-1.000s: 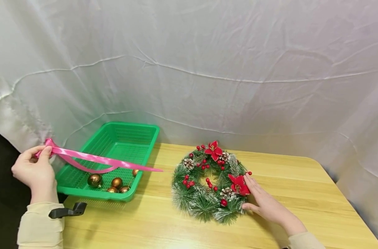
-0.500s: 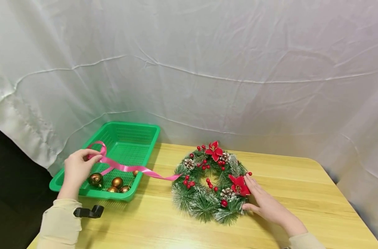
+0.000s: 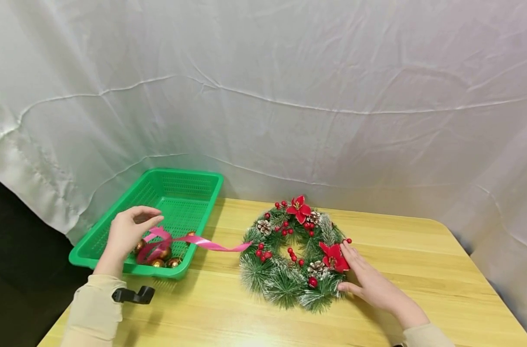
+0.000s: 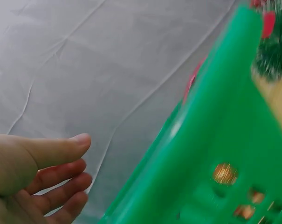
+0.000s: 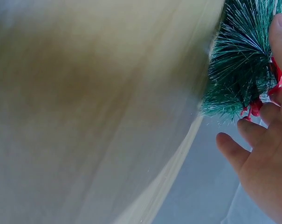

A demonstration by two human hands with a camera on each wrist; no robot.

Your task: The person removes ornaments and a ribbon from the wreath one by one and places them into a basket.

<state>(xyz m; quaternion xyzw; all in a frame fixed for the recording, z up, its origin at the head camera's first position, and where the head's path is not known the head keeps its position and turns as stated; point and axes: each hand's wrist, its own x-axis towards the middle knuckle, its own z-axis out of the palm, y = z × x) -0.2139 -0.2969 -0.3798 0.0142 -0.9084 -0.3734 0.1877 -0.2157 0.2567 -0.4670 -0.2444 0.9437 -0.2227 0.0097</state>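
Observation:
Above the near part of the green basket (image 3: 217, 202), my left hand (image 3: 126, 233) has its fingers apart with nothing between them; the left wrist view also shows the fingers (image 4: 61, 193) bare. Just below it, a pink ribbon (image 3: 211, 245) lies over the bronze ornament balls (image 3: 174, 262) and out across the basket's rim. The ribbon's far end touches the green wreath (image 3: 285, 286). My right hand (image 3: 372, 282) rests with extended fingers against the wreath's right side, beside a red poinsettia (image 3: 334, 258).
The wooden table (image 3: 419, 270) carries basket and wreath side by side. A grey-white curtain (image 3: 289, 120) hangs behind and around it. The table's edge (image 5: 178, 161) runs close past the wreath in the right wrist view.
My left hand has carried the ribbon rightward over the basket and let it go onto the ornament balls. The ribbon's end has reached the wreath. My right hand has stayed in place.

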